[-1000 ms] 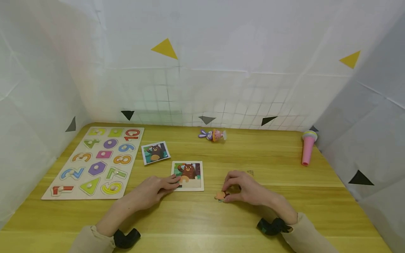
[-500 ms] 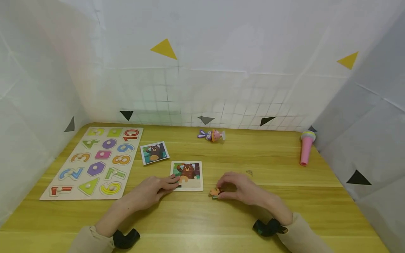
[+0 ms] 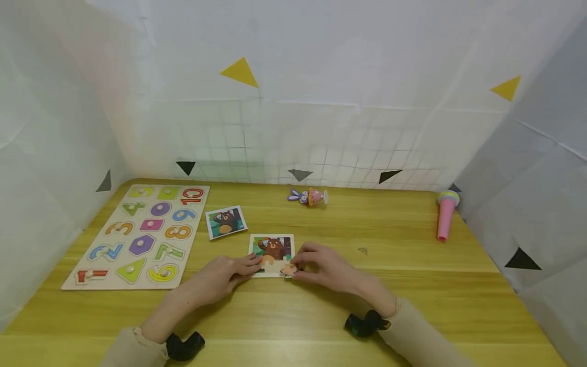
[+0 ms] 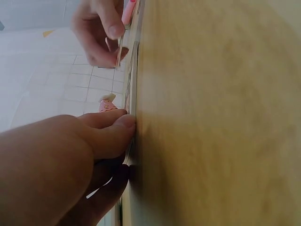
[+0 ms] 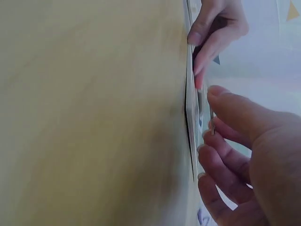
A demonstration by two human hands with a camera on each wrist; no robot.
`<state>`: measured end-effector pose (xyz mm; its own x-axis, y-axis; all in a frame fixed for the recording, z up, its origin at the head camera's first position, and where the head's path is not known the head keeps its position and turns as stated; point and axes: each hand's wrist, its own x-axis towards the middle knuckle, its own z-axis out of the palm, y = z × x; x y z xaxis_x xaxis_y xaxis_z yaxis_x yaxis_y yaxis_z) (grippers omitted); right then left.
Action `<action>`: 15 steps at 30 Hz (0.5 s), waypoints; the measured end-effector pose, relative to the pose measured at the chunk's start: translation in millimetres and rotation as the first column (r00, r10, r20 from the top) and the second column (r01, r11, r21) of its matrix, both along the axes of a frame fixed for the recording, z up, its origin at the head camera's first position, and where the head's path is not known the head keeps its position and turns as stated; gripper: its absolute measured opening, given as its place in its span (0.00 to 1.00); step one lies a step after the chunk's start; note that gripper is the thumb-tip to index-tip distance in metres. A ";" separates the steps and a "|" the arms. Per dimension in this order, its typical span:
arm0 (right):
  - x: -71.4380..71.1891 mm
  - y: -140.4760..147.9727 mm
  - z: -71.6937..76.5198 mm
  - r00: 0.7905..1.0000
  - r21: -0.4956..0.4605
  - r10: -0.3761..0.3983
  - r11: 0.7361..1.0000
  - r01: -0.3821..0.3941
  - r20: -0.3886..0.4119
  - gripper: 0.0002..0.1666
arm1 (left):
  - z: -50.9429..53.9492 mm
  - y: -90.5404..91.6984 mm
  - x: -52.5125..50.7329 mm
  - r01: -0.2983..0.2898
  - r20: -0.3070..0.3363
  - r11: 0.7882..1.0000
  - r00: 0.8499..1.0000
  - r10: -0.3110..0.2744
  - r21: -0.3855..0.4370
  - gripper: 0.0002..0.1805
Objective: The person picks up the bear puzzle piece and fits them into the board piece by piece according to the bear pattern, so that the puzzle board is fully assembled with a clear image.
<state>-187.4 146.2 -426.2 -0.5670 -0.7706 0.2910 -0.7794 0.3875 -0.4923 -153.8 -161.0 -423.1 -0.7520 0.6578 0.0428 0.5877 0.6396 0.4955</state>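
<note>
A small square jigsaw puzzle board [image 3: 273, 269] with a bear picture lies at the middle of the table; part of its lower area shows bare wood. My left hand [image 3: 228, 272] holds the board at its left side, thumb against the edge and fingertips over the top, as the left wrist view shows. My right hand [image 3: 323, 267] pinches an orange and brown puzzle piece [image 3: 288, 269] between thumb and fingers, over the board's lower right corner. In the right wrist view the piece [image 5: 212, 123] is seen edge-on, slightly apart from the board.
A bear picture card [image 3: 227, 223] lies behind and left of the board. Farther left is a number and shape peg board [image 3: 194, 224]. A rabbit toy [image 3: 312, 197] lies at the back, and a pink toy microphone [image 3: 445, 219] at the far right.
My right hand has moved left with the puzzle piece, from the table beside the board to over its lower right corner. My left hand has stayed on the board.
</note>
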 end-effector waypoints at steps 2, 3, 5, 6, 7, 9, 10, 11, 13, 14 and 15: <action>-0.3 -8.1 0.7 1.000 0.001 -0.010 1.000 0.010 -0.009 0.15 | -0.6 0.0 -0.4 0.009 -0.008 1.000 1.000 -0.009 0.001 0.21; -0.4 -12.1 0.9 1.000 0.001 -0.013 1.000 0.013 -0.014 0.15 | -0.8 0.0 -0.4 0.012 -0.011 1.000 1.000 -0.012 0.002 0.21; -1.3 -19.7 1.3 1.000 -0.010 -0.008 1.000 0.007 -0.030 0.15 | -1.1 -0.1 -0.5 0.016 -0.017 1.000 1.000 -0.016 0.006 0.21; -2.2 -23.3 0.8 0.999 -0.017 -0.002 1.000 0.001 -0.045 0.15 | -1.5 -0.1 -0.6 0.020 -0.024 1.000 1.000 -0.020 0.008 0.21; -3.0 -26.9 0.7 0.998 -0.025 0.005 1.000 -0.007 -0.058 0.15 | -1.7 0.0 -0.8 0.020 -0.026 1.000 0.999 -0.019 0.008 0.21; -4.8 -33.3 -0.2 0.997 -0.034 0.017 0.999 -0.019 -0.079 0.14 | -1.5 0.1 -0.7 0.019 -0.031 1.000 0.999 -0.019 0.008 0.21; -5.4 -36.2 -0.3 0.996 -0.036 0.018 0.999 -0.021 -0.084 0.14 | -1.3 0.2 -0.6 0.018 -0.030 1.000 0.999 -0.018 0.007 0.21; -6.1 -38.7 -1.0 0.996 -0.030 0.017 0.999 -0.020 -0.090 0.14 | -1.0 0.3 -0.4 0.019 -0.033 1.000 0.999 -0.018 0.006 0.20; -7.0 -42.4 -2.6 0.996 -0.014 0.009 1.000 -0.011 -0.094 0.13 | -0.1 0.8 0.1 0.018 -0.030 1.000 0.999 -0.018 0.003 0.20; -6.9 -43.4 -3.1 0.996 -0.005 0.001 1.000 -0.002 -0.094 0.13 | 0.4 1.1 0.5 0.019 -0.028 1.000 0.999 -0.019 0.004 0.20; -6.5 -44.0 -3.5 0.996 0.001 -0.006 1.000 0.007 -0.092 0.13 | 0.9 1.5 0.7 0.021 -0.028 1.000 0.999 -0.021 0.005 0.20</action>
<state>-193.9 102.2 -429.7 -0.5429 -0.7675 0.3409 -0.8188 0.3936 -0.4180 -153.1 -159.6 -422.2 -0.7362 0.6734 0.0672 0.6150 0.6242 0.4818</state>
